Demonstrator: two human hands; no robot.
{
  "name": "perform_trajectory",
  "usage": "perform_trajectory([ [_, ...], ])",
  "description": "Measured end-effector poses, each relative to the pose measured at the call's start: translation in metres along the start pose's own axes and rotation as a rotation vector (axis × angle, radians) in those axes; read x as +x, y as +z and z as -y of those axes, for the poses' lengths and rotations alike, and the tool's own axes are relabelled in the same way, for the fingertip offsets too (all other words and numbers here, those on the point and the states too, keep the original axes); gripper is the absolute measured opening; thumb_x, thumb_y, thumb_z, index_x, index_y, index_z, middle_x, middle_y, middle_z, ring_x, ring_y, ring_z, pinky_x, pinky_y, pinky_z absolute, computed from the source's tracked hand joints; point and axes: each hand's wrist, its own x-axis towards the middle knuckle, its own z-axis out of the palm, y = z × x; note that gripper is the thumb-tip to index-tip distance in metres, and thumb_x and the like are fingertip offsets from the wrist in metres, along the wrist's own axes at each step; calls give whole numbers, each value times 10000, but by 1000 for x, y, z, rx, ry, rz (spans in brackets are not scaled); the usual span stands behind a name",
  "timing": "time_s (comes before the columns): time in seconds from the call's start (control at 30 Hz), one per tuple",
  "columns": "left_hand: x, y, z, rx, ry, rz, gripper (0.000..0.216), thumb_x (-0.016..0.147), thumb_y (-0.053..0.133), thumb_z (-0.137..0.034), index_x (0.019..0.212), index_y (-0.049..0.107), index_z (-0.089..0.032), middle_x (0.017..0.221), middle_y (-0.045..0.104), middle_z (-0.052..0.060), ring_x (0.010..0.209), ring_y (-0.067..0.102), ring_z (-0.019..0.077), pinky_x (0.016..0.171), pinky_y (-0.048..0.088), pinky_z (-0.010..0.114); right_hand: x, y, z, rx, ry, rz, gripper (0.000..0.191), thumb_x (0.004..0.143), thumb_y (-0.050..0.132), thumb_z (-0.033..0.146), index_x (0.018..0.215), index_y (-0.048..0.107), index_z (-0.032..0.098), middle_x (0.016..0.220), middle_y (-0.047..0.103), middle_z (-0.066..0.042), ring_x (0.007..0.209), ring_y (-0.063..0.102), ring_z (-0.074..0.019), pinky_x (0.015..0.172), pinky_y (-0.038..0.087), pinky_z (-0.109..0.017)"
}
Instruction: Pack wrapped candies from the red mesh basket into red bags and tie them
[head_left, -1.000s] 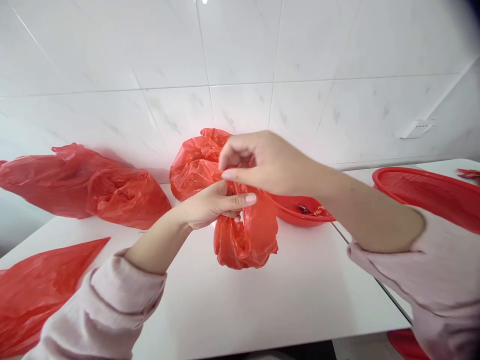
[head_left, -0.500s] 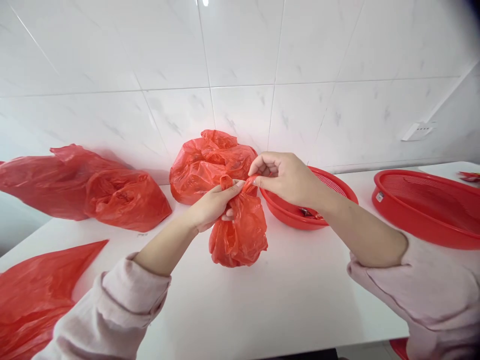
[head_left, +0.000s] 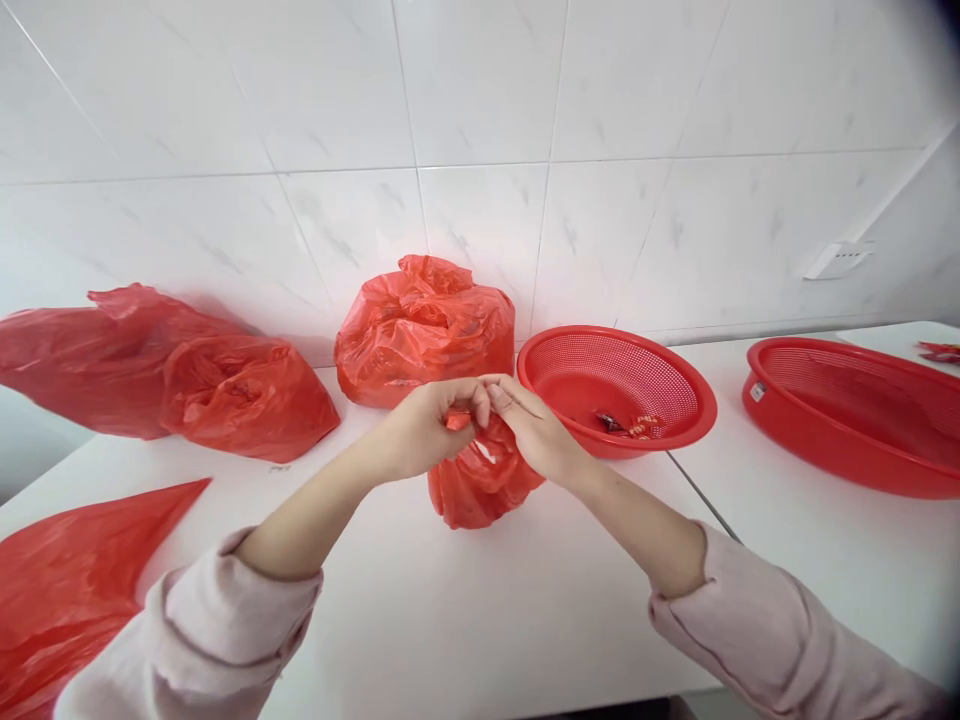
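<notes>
The left hand [head_left: 421, 424] grips the neck of a small red plastic bag [head_left: 481, 492] over the table [head_left: 487, 620]; the right hand [head_left: 536, 430] meets the left (hold hidden from me). Apparent step: knotting, next calling for firm pinching.

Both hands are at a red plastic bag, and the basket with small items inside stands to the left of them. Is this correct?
The side is wrong. The left hand and right hand are indeed at a red plastic bag, but the head view shows the basket with small items inside standing to their right.
</notes>
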Motion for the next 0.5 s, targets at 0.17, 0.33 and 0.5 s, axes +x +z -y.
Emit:
perform_trajectory([
  [0.17,-4,22,15,310,270,-336,241,790,483,-30,924,601,-191,952,644,26,788,601,135,691,493,246,-12,-1,-13,73,22,4,274,965,450,413,1114,591,231,832,589,2,942,568,-146,868,449,-281],
  [0.33,-16,39,32,384,347,-360,264,931,504,-190,1168,620,-187,1113,673,77,998,640,173,844,516,294,-36,-14,-4,-195,5,67,328,981,397,428,772,524,209,687,479,25,654,470,-124,645,405,-262],
  [0.5,-66,51,78,342,93,-444,284,980,424,-311,1053,672,-196,1014,724,62,966,655,196,845,501,308,-87,-41,-36,-544,69,-130,359,992,337,427,717,431,216,659,487,17,645,486,-143,654,414,-282],
])
